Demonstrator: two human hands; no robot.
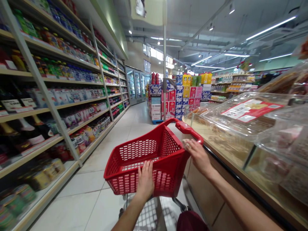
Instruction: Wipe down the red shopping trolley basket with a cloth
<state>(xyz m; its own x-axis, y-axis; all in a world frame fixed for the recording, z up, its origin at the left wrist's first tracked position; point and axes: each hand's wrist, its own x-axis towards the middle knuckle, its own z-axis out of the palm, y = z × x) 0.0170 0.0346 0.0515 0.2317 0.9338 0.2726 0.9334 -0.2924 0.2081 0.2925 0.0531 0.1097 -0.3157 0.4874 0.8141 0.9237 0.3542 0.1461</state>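
A red plastic shopping cart (138, 149) stands sideways in front of me, its perforated basket bare inside where I can see it. Across the near rim of the basket lies my left hand (145, 181), fingers stretched out and their tips just over the edge. At the cart's right end, my right hand (197, 157) has its fingers bent over the frame just below the red handle (190, 128). The undersides of those fingers are hidden. Beneath the basket, part of the metal undercarriage and a wheel (184, 208) show.
Shelves of bottles, cans and packets (79, 80) line the left side. A counter (223, 157) with clear food boxes (240, 112) runs close along the right. Ahead stand stacked drink cartons (168, 99) around a pole, with glass-door fridges (137, 84) behind. Tiled floor (91, 189) lies between.
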